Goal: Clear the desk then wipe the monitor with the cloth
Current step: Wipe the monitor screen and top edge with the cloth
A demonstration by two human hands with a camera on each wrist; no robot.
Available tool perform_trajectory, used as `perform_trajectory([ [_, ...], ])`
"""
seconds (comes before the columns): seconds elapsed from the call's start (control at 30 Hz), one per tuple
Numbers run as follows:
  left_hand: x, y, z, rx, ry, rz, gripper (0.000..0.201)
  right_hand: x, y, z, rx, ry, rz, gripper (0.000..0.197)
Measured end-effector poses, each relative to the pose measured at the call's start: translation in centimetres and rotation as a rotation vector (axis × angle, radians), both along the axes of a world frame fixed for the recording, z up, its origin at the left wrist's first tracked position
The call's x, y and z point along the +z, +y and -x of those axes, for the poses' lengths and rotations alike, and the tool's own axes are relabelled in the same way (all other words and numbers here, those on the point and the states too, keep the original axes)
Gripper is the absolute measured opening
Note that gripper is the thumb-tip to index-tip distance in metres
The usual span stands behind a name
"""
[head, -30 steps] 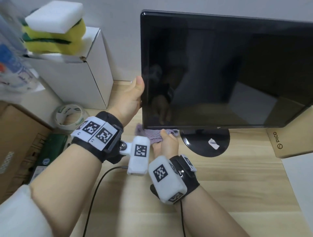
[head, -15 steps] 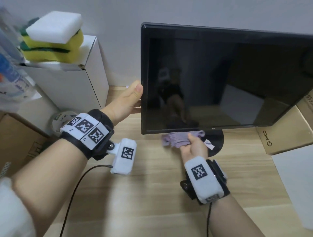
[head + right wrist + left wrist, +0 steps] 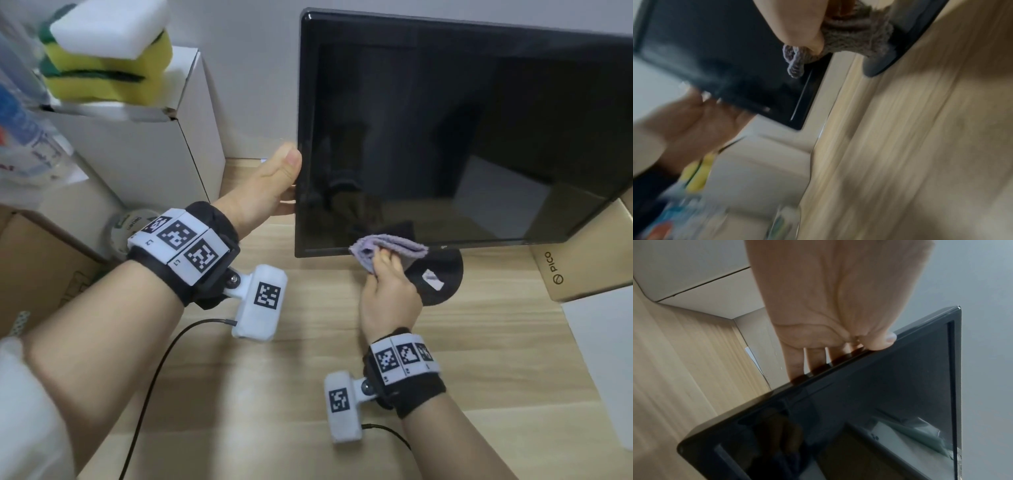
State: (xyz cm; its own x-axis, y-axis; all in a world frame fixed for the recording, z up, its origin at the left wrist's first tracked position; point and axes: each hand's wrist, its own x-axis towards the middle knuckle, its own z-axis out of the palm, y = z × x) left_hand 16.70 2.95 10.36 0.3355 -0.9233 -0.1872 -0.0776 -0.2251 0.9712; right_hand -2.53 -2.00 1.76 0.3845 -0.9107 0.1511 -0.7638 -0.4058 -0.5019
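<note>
A black monitor [image 3: 462, 137] stands on a round black base [image 3: 442, 274] on the wooden desk [image 3: 301, 359]. My left hand [image 3: 270, 188] grips the monitor's left edge, thumb on the front bezel and fingers behind it; the left wrist view shows the thumb [image 3: 881, 342] on the monitor [image 3: 859, 418] frame. My right hand [image 3: 387, 291] holds a bunched lilac cloth [image 3: 390, 248] against the bottom bezel, left of the base. In the blurred right wrist view the cloth [image 3: 849, 35] lies under my fingers by the monitor [image 3: 715, 56].
A white box [image 3: 144, 144] at the left carries stacked yellow and white sponges [image 3: 106, 54]. A tape roll [image 3: 126, 229] and brown cartons [image 3: 37, 267] lie beside it. A brown PICO box [image 3: 582, 260] and a white sheet [image 3: 609, 359] are at the right.
My right hand has carried the cloth rightward along the monitor's bottom edge, from near the left corner to beside the base. The left hand keeps its grip on the left edge.
</note>
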Motion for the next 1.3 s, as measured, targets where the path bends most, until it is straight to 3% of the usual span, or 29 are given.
perform_trajectory([
  [0.17, -0.1, 0.1, 0.0, 0.006, 0.019, 0.008, 0.032, 0.6, 2.6, -2.8, 0.211, 0.093, 0.221, 0.039],
  [0.3, -0.1, 0.0, -0.2, 0.000, -0.011, 0.006, 0.040, 1.8, 3.7, -4.0, 0.229, 0.078, 0.197, 0.037],
  [0.4, 0.0, -0.1, -0.4, -0.016, 0.011, -0.009, 0.045, 2.6, 4.2, -4.7, 0.251, 0.017, -0.144, 0.031],
  [0.53, -0.1, -0.2, -0.3, 0.001, 0.105, 0.006, 0.039, 3.4, 3.5, -5.6, 0.117, -0.385, -0.610, 0.023],
  [0.67, 0.3, -0.3, -0.4, 0.013, 0.161, 0.033, 0.032, 7.2, 2.4, -5.7, 0.107, -0.665, -0.788, 0.017],
  [0.8, 0.0, -0.4, -0.5, 0.003, 0.207, 0.041, 0.037, 12.6, 1.3, -6.6, 0.230, -0.890, -0.731, 0.021],
  [0.93, 0.9, -0.4, -1.4, -0.027, 0.063, -0.094, 0.062, 17.8, 0.1, -6.5, 0.296, -1.071, -0.706, 0.018],
  [1.0, 1.9, -0.1, -1.6, -0.049, -0.057, -0.108, 0.053, 20.0, -0.9, -5.6, 0.260, -1.157, -0.660, 0.017],
  [1.07, 3.5, 0.2, -1.5, 0.003, -0.134, -0.001, 0.039, 22.2, -1.9, -4.7, 0.213, -1.266, -0.526, 0.018],
  [1.13, 5.3, -0.1, -1.1, 0.101, -0.164, 0.199, 0.042, 24.0, -3.1, -4.5, 0.219, -1.304, -0.290, 0.018],
  [1.2, 7.1, -1.1, -0.4, 0.165, -0.157, 0.325, 0.036, 25.2, -3.9, -5.3, 0.307, -1.178, -0.078, 0.016],
  [1.3, 8.7, -2.8, 0.4, 0.285, 0.041, 0.406, 0.031, 24.6, -5.2, -7.5, 0.499, -0.635, 0.143, 0.029],
])
